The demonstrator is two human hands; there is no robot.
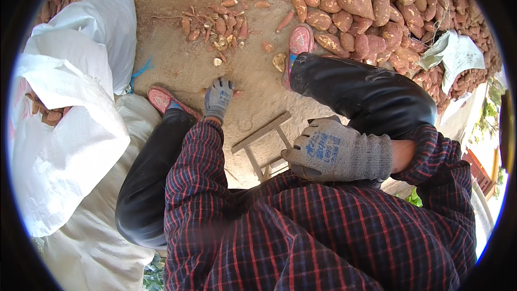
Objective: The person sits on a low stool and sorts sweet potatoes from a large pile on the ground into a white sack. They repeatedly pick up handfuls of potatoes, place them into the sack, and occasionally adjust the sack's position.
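Observation:
My left hand, in a grey work glove, reaches down to the concrete floor beside the left shoe. A thin reddish root lies by its fingers, and whether they grip it is hard to tell. My right hand, in a matching glove, is near my lap with its fingers curled; its palm side is hidden. Beyond my left hand lies a small heap of sweet potato scraps. A large pile of sweet potatoes rises at the upper right, next to the right shoe.
White woven sacks stand at the left, one open with roots inside, another behind it with blue string. A wooden frame is between my legs. A piece of sacking lies on the pile.

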